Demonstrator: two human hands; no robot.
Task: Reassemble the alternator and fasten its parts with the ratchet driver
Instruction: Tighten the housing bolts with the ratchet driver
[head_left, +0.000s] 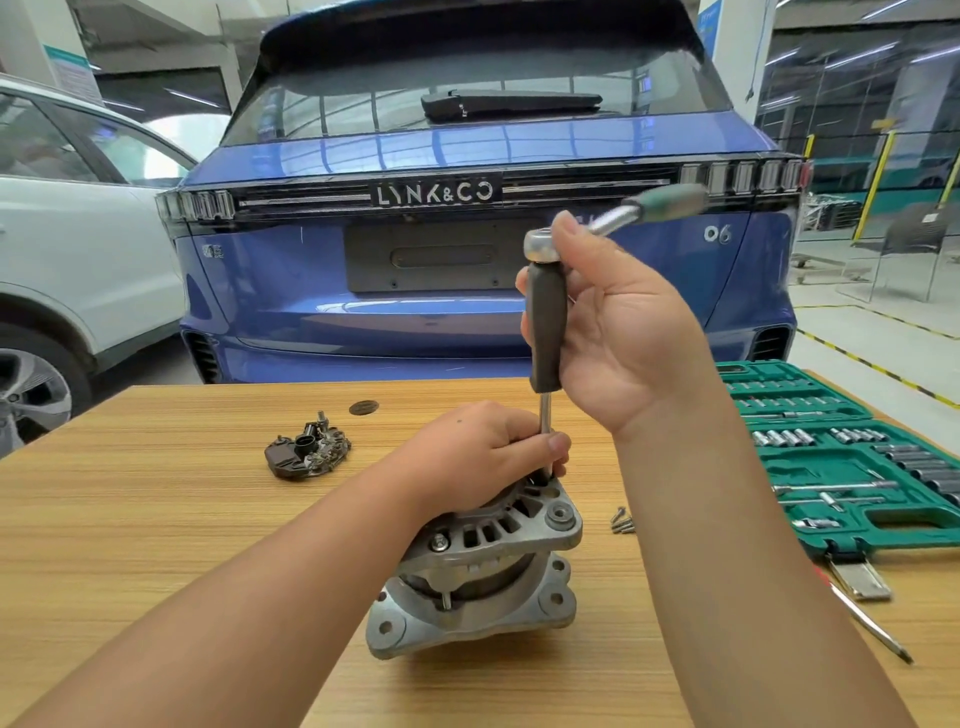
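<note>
The silver alternator (483, 571) stands on end on the wooden table (156, 545). My left hand (483, 452) rests on its top and pinches the steel shaft of the driver just above the housing. The driver (545, 322) stands upright with a dark grey handle. A ratchet (613, 218) with a green grip, blurred, sits on the driver's top end. My right hand (623, 332) wraps the driver handle, thumb against the ratchet head. A dark rectifier part (307, 449) lies loose at the left.
An open green socket case (852, 457) lies at the right table edge. A few loose screws (623, 519) lie beside the alternator. A screwdriver (872, 623) lies in front of the case. A blue car (467, 260) and a white car (78, 249) stand beyond the table.
</note>
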